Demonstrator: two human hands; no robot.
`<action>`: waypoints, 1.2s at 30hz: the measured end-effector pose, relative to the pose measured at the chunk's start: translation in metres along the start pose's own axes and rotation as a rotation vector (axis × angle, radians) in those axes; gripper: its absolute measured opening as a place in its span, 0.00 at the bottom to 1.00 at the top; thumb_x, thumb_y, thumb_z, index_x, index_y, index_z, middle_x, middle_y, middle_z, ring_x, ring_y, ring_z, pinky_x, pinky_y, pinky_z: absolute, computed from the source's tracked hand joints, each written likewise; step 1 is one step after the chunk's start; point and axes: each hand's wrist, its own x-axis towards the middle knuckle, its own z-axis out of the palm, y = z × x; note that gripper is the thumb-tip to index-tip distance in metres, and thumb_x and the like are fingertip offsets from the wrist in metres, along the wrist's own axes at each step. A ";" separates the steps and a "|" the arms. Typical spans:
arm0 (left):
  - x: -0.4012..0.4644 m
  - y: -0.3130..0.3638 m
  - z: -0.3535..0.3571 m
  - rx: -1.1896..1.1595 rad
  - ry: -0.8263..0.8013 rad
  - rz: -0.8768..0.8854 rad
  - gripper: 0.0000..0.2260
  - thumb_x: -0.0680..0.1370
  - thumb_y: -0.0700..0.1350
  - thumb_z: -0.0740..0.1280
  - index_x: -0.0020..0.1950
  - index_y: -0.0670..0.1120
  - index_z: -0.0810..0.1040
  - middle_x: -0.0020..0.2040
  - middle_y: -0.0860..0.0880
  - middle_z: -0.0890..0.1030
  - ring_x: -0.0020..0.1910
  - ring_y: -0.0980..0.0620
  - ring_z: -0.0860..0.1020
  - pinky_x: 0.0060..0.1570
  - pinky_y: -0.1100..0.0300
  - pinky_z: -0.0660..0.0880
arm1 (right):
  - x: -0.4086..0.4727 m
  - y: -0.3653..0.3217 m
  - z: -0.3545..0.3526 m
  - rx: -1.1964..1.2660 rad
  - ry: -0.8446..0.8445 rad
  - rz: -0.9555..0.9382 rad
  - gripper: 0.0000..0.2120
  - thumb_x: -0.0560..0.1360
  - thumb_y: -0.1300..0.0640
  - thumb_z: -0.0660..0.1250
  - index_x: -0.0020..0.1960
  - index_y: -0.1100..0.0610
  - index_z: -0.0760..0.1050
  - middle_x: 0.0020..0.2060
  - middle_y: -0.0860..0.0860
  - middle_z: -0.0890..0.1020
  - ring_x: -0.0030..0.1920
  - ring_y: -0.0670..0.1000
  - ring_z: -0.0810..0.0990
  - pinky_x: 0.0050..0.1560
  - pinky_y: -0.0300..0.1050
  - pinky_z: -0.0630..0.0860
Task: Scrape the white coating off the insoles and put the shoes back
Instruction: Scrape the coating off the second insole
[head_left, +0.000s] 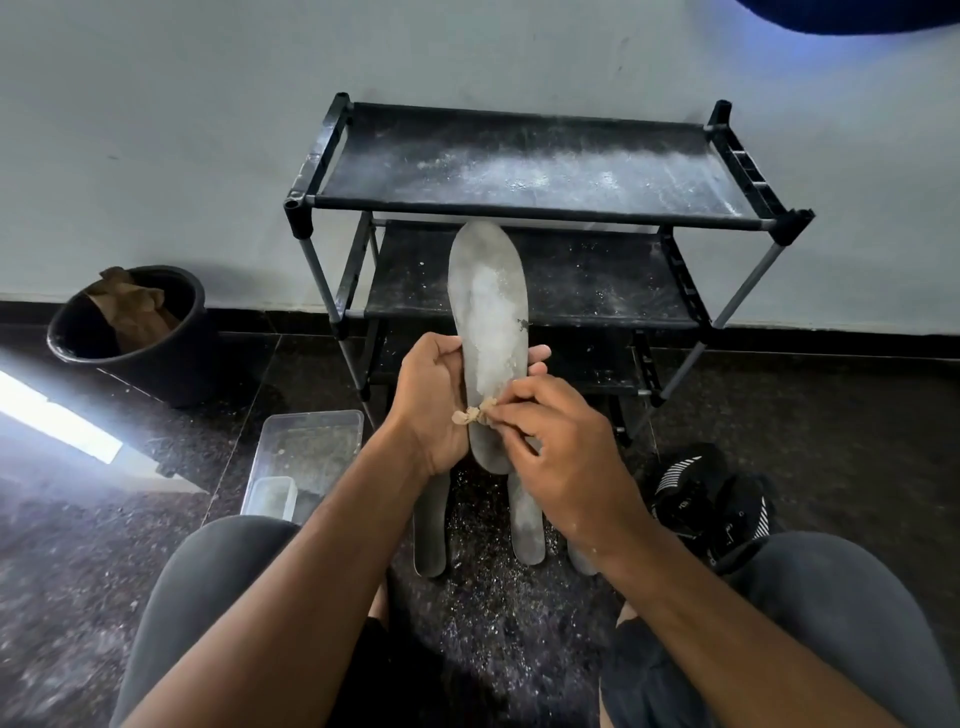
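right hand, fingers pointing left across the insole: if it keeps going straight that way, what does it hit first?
Likely the left hand. The right hand pinches a small tan wad against the insole, and the wad's far end already looks to touch the left palm; depth unclear.
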 end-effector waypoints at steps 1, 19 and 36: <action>0.000 -0.001 0.002 0.013 -0.015 0.000 0.28 0.84 0.51 0.49 0.74 0.33 0.70 0.69 0.31 0.77 0.63 0.36 0.78 0.65 0.47 0.77 | 0.003 -0.001 -0.002 0.020 0.023 0.039 0.11 0.74 0.66 0.73 0.55 0.61 0.82 0.51 0.50 0.79 0.54 0.45 0.79 0.59 0.37 0.77; 0.005 -0.016 0.002 0.027 -0.122 -0.050 0.34 0.85 0.64 0.48 0.69 0.40 0.79 0.66 0.44 0.81 0.58 0.49 0.82 0.62 0.57 0.78 | 0.007 0.013 -0.003 -0.058 -0.003 0.008 0.07 0.76 0.68 0.69 0.52 0.64 0.83 0.50 0.53 0.80 0.53 0.49 0.79 0.57 0.41 0.77; 0.004 -0.022 0.009 0.223 0.040 0.105 0.33 0.86 0.64 0.46 0.71 0.43 0.78 0.66 0.45 0.82 0.61 0.48 0.82 0.63 0.53 0.80 | 0.009 -0.004 -0.003 0.271 0.066 0.301 0.16 0.75 0.67 0.70 0.62 0.58 0.81 0.55 0.46 0.81 0.58 0.43 0.81 0.61 0.41 0.78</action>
